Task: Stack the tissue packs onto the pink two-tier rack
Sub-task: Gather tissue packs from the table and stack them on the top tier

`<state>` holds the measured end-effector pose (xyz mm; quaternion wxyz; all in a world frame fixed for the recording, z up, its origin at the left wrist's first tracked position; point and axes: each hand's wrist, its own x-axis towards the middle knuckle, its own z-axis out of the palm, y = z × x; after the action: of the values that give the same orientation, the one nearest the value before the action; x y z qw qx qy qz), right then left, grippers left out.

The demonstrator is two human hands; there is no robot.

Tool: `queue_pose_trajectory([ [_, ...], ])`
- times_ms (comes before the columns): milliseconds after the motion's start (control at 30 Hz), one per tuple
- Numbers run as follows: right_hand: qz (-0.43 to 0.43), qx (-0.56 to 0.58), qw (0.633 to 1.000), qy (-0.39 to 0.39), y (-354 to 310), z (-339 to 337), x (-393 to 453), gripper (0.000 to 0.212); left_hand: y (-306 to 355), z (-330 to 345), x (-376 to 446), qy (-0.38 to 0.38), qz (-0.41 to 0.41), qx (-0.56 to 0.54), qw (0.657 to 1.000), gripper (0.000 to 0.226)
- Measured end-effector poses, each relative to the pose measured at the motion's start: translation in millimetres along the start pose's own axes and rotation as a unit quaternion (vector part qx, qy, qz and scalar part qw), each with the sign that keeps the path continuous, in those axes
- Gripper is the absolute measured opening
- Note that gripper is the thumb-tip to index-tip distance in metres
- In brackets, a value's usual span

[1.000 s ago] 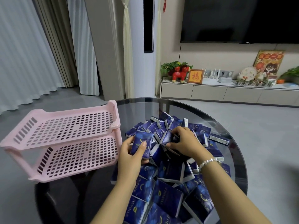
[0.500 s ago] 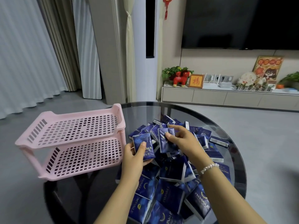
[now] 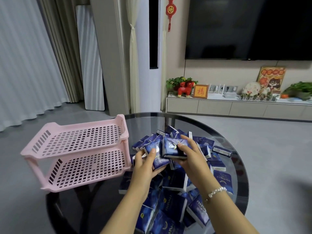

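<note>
In the middle of the frame, above a heap of blue tissue packs (image 3: 175, 196) on the round glass desk (image 3: 236, 149), the left hand (image 3: 145, 164) grips one pack (image 3: 156, 153), thumb across its face. The right hand (image 3: 189, 154) holds a second pack (image 3: 172, 147) just beside it, fingers (image 3: 183, 146) curled over the top. The pink rack (image 3: 79, 154) stands at left, both tiers bare.

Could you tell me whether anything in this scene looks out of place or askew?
The pink two-tier plastic rack overhangs the round glass table's left edge, so it looks precarious. The dark blue tissue packs lie in a jumbled heap, not stacked.
</note>
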<state>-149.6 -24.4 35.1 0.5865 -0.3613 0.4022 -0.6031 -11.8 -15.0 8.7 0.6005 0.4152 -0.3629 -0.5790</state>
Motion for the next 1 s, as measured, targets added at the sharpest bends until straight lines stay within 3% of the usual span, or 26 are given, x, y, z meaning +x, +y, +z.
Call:
queue_pose_trajectory([
  [100,-0.011,-0.050,0.998,0.039,10.1,1.2,-1.3,0.016,-1.0,1.9,-2.1,-0.021,0.007,0.007,1.000,0.035],
  [200,-0.027,-0.110,0.992,0.061,15.3,3.5,-5.9,0.020,-2.0,6.0,-3.0,-0.029,0.008,0.004,1.000,0.043],
  [533,-0.041,-0.169,0.985,0.017,12.9,-4.2,-1.1,0.023,-6.2,13.3,5.6,-0.019,-0.001,0.023,1.000,0.037],
  [700,-0.039,-0.185,0.982,0.000,8.3,-9.6,14.2,0.009,1.8,-2.7,15.7,0.031,0.034,0.032,0.998,0.033],
  [767,-0.051,-0.251,0.966,0.015,10.8,-11.4,22.7,0.004,6.9,-15.4,19.4,0.044,0.049,0.051,0.997,0.034],
  [867,-0.066,-0.371,0.926,-0.001,17.6,-9.2,33.2,0.017,9.8,-31.5,23.0,0.057,0.053,0.081,0.994,0.028],
  [1000,-0.071,-0.524,0.846,-0.069,22.5,-1.8,45.1,0.034,7.3,-39.7,22.8,0.063,0.032,0.122,0.990,0.022],
])
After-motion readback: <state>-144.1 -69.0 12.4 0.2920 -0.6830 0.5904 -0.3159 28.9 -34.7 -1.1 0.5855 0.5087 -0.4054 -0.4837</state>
